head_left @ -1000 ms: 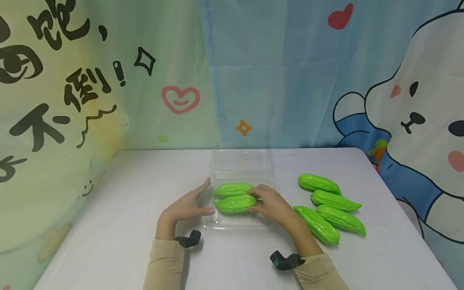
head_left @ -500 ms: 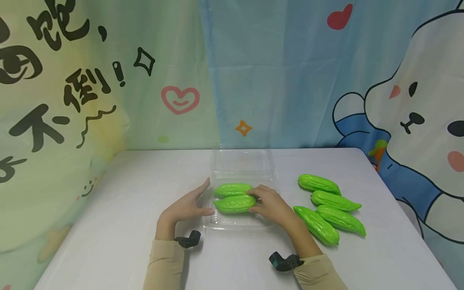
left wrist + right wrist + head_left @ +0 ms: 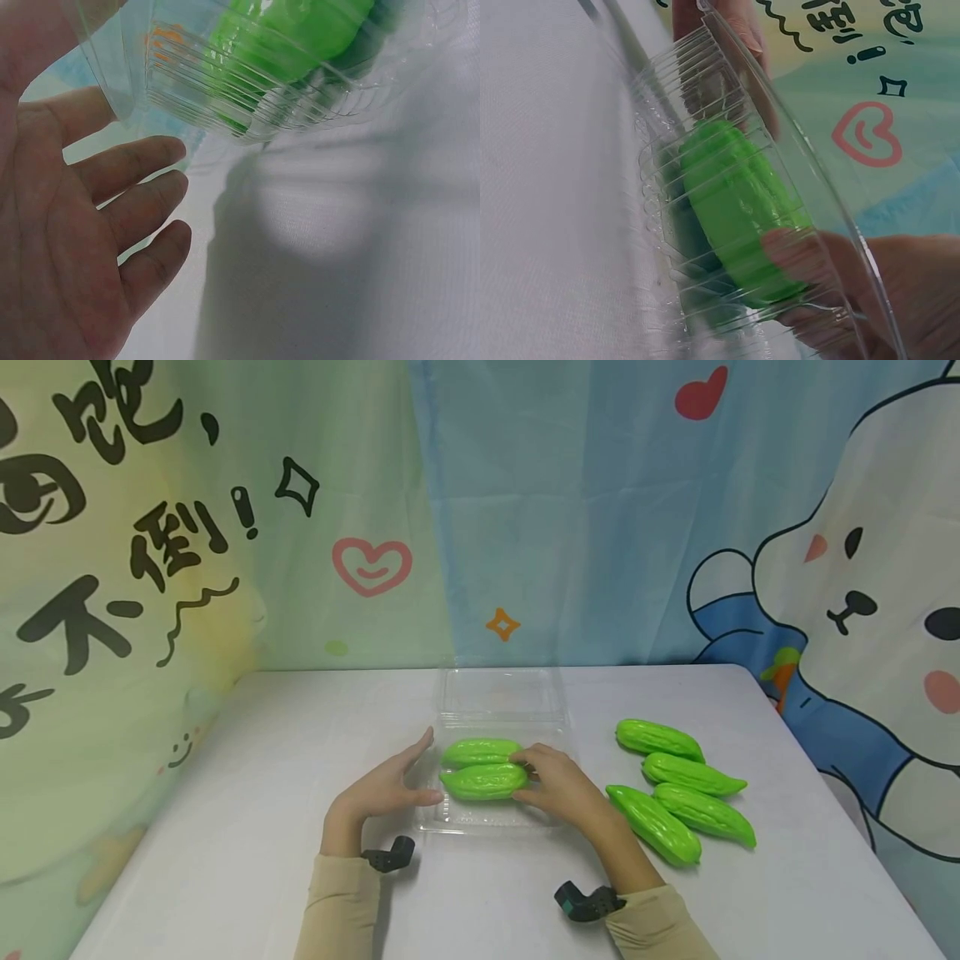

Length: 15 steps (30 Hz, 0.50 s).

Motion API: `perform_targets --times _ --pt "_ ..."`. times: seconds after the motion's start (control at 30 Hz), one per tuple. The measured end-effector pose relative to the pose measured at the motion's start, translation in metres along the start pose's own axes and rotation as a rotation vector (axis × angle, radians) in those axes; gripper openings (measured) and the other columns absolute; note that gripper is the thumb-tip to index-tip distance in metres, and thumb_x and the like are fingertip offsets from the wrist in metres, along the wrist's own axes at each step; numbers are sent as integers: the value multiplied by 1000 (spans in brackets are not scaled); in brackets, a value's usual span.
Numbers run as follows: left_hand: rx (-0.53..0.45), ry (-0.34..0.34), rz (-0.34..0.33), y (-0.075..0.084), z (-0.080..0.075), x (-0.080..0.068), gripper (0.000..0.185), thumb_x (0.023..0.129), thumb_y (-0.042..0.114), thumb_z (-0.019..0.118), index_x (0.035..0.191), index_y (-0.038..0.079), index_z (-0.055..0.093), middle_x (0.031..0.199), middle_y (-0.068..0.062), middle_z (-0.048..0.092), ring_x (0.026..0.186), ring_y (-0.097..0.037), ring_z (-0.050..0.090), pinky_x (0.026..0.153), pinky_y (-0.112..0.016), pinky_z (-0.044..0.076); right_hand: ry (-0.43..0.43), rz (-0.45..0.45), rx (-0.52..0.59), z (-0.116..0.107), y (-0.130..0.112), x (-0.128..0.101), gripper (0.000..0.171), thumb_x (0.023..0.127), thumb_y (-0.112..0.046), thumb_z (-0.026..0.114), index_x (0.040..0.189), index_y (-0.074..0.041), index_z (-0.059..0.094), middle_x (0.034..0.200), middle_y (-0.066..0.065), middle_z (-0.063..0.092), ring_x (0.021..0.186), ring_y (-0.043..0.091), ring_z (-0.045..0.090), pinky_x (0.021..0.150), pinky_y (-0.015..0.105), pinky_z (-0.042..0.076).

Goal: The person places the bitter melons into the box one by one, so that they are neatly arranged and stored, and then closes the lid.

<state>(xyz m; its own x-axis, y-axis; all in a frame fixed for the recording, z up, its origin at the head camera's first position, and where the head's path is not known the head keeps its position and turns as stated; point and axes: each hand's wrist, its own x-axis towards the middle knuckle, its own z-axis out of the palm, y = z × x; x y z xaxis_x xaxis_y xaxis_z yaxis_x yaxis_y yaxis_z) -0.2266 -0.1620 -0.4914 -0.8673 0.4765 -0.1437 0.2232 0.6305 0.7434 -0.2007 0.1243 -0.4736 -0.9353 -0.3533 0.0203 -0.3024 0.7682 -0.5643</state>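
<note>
Right hand: the right hand (image 3: 561,787) lay in the clear tray (image 3: 491,820), fingers (image 3: 799,251) curled round the right end of the near gourd (image 3: 483,781), gripping it.
Near gourd: it lay lengthwise inside the tray, its right tip under those fingers, its left tip pointing at the left hand.
Far gourd: the far gourd (image 3: 480,751) sat in the tray just behind the near one, touching it.
Left hand: the left hand (image 3: 382,789) stood on edge against the tray's left wall, fingers (image 3: 131,169) straight and relaxed, holding nothing.
Tray lid: the tray's lid (image 3: 501,693) lay open, hinged back behind the tray.
Loose gourds: four loose gourds (image 3: 678,793) lay bunched on the white surface (image 3: 262,793), right of the tray and well apart from the fingers.
</note>
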Motion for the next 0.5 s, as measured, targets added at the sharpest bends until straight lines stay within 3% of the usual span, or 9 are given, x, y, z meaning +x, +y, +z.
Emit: perform_targets --times 0.5 --pt "-11 -6 1 0 0 0 104 78 44 75 154 20 8 160 -2 13 147 -26 13 121 -44 14 -4 19 -50 4 0 2 50 72 -18 82 117 -7 64 110 5 66 98 18 63 87 34 54"
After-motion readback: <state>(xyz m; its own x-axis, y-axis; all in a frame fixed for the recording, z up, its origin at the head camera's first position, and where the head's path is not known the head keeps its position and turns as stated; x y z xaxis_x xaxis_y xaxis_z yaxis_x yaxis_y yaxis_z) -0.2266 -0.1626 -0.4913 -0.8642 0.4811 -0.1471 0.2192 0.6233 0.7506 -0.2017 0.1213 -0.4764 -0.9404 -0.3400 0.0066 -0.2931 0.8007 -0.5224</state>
